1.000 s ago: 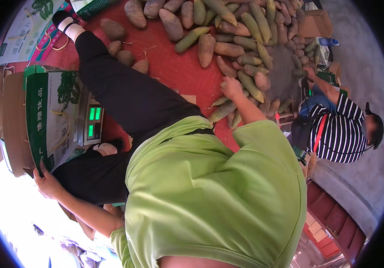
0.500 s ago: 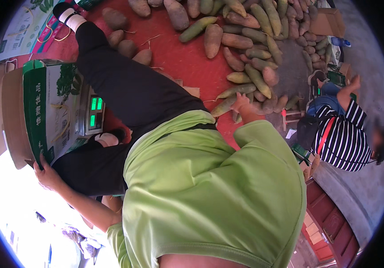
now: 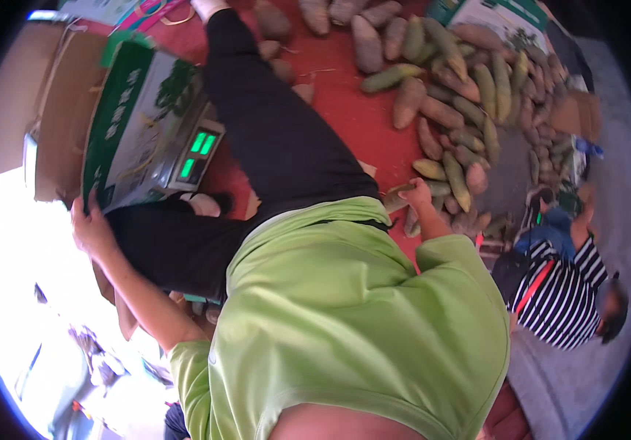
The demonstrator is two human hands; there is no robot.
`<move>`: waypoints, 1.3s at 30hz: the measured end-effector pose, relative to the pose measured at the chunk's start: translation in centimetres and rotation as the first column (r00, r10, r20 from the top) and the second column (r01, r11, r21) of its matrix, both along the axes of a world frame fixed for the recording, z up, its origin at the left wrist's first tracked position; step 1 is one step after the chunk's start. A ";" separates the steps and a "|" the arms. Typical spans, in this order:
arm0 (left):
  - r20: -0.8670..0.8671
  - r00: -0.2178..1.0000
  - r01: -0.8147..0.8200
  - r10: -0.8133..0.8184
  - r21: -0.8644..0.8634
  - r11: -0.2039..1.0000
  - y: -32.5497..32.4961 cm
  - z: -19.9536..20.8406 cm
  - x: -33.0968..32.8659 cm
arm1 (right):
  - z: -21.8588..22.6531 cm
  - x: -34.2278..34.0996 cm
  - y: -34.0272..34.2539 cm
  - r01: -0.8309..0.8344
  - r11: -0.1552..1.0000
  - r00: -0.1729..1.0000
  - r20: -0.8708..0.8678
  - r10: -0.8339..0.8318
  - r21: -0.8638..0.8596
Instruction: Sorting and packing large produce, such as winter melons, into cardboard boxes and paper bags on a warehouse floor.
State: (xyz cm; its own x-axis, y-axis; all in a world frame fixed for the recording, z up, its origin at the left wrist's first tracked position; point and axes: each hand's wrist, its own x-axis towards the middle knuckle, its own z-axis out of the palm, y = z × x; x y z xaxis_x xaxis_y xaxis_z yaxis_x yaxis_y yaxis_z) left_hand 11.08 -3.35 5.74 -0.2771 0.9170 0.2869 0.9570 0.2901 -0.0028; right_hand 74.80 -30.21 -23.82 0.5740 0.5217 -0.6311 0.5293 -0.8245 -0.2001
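Note:
My left hand (image 3: 94, 231) grips the lower near edge of a green and white cardboard box (image 3: 130, 121), thumb and fingers closed on it. The box stands with its flaps up on a digital scale (image 3: 196, 152) whose display glows green. On my other side, my right hand (image 3: 419, 196) is closed round one end of a long greenish-brown tuber (image 3: 394, 198), partly hidden by my fingers. It is close to my waist, beside the pile of long green and reddish-brown tubers (image 3: 456, 180).
Several thick tubers (image 3: 273, 20) lie on the red floor (image 3: 330, 66) beyond my leg. A person in a striped shirt (image 3: 568, 301) is at the right, near a brown carton (image 3: 578, 116). Another green and white box (image 3: 495, 18) stands behind the pile.
My right hand has taken hold of a tuber at the near edge of the pile and drawn it toward me. My left hand stays on the box. The whole view has shifted.

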 end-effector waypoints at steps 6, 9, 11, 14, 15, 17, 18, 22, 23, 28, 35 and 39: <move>-0.042 0.999 -0.029 0.029 0.007 1.000 -0.2 0.5 1.2 | 6.4 -4.2 9.8 -0.379 0.896 0.925 0.103 0.365 0.231; -0.048 0.999 -0.022 0.024 0.034 0.999 -0.4 0.6 1.3 | 11.1 -5.0 16.2 -0.543 0.730 0.839 0.304 0.451 0.414; -0.046 0.998 -0.032 0.033 0.025 0.999 -0.4 0.8 1.6 | 15.5 -6.3 20.7 -0.469 0.631 0.881 0.273 0.387 0.618; -0.022 0.999 -0.024 0.025 0.025 0.999 -0.3 1.1 2.2 | 22.4 -8.8 27.2 -0.346 0.403 0.923 0.231 0.307 0.848; -0.022 0.999 -0.033 0.034 0.033 0.999 -0.3 1.1 2.2 | 25.0 -10.1 29.1 -0.328 0.325 0.929 0.240 0.281 0.887; -0.035 0.999 0.009 -0.007 0.059 0.998 -0.4 1.0 2.0 | 29.6 -13.1 32.4 -0.091 0.170 0.956 0.038 0.292 0.981; -0.024 1.000 0.013 -0.011 0.054 0.998 -0.5 1.1 1.9 | 31.9 -14.7 33.7 -0.028 0.133 0.947 -0.016 0.322 0.991; -0.022 1.000 -0.021 0.022 0.045 0.999 -0.5 1.8 2.6 | 37.1 -21.5 38.4 0.327 -0.046 0.757 -0.233 0.610 0.944; -0.011 1.000 -0.014 0.015 0.054 0.998 -0.5 1.6 2.6 | 39.5 -24.8 38.1 0.211 -0.033 0.817 -0.158 0.554 0.977; -0.012 1.000 -0.010 0.011 0.051 0.999 -0.6 1.8 2.9 | 37.2 -32.1 41.1 0.456 0.440 0.198 -0.570 0.798 0.774; -0.031 1.000 0.002 -0.001 0.052 0.999 -0.5 1.2 2.4 | 25.0 -21.7 39.0 -0.032 0.406 0.633 -0.296 0.715 0.913; -0.052 0.998 0.034 -0.030 0.076 0.997 0.1 0.0 1.4 | 15.3 -10.1 31.3 -0.120 0.683 0.836 -0.298 0.461 0.720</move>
